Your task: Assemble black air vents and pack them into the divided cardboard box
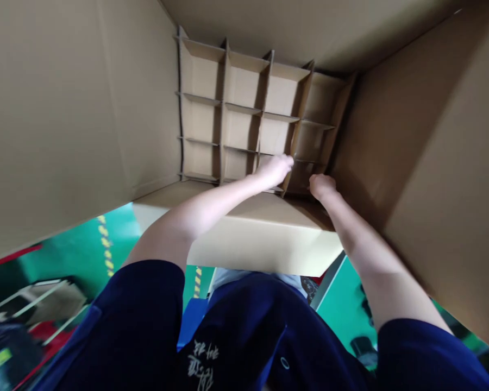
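Both my arms reach down into a large cardboard box (pixel 261 239), where a cardboard divider grid (pixel 242 108) forms rows of square cells. My left hand (pixel 276 170) is closed at a divider strip in the near part of the grid, right of its middle. Its fingertips seem to pinch the strip's top edge. Lower and to the right, my right hand (pixel 323 185) is closed at the grid's near right corner, apparently on the end strip. Its fingertips are partly hidden in shadow. The cells I can see into show only bare cardboard.
Tall cardboard walls or flaps rise at the left (pixel 65 98) and right (pixel 440 163). Below lies a green floor (pixel 124 231) with yellow-and-black dashed tape (pixel 105 244). Dark and red items in a rack (pixel 36 304) stand at lower left.
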The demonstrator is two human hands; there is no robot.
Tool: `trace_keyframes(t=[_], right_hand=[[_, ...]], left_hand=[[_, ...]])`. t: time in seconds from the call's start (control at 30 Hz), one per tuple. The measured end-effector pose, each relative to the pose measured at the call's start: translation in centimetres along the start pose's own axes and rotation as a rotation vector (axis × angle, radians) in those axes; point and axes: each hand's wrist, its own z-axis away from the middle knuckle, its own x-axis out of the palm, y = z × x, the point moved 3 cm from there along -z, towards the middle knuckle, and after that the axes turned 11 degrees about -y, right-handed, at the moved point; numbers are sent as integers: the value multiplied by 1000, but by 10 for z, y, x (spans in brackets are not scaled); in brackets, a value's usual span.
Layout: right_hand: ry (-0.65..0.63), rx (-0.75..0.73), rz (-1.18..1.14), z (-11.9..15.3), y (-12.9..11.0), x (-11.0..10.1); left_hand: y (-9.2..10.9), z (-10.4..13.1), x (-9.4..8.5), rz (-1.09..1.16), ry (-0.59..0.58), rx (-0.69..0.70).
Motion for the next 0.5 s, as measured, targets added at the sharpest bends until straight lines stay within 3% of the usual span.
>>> trace_keyframes(t=[0.1, 0.17, 0.2, 0.27, 0.3, 0.4, 0.5], right_hand=[[182, -186, 45, 11, -54, -10], [294, -500, 141, 18, -104, -10], [337, -668, 208, 21, -129, -9], [394, -867, 308, 23, -166, -5], [412, -847, 305, 19, -176, -5], [370, -486, 145, 2, -172, -8], [101, -220, -4, -9, -145, -2]], left_hand=[[-69, 66, -62, 119, 338, -270], [-110, 115, -83, 201, 454, -412], [-126, 136, -85, 226, 449, -471], [-147, 168, -75, 243, 339, -563], [-152, 176, -66, 237, 244, -592], [-152, 176, -33, 182, -128, -608], [-147, 150, -8, 93, -415, -575]])
